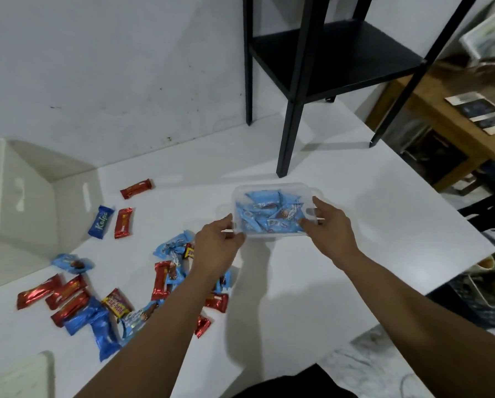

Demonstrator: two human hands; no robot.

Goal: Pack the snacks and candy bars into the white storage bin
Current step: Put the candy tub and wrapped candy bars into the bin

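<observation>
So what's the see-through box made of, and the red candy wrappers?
The see-through box looks like clear, slightly frosted plastic: you can see the blue packets through its walls. The red candy wrappers look like shiny foil or foil-coated plastic, since they crinkle and glint in the light. Which one, I can't tell from here.

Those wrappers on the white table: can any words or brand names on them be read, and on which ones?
"Kalpa": on the dark blue wrapper near the white storage bin.
"Beng-beng" (partly legible, upside down): on the red and yellow wrapper.
Print on the light blue packets in the clear container and on the red bars: too blurred to read.
</observation>
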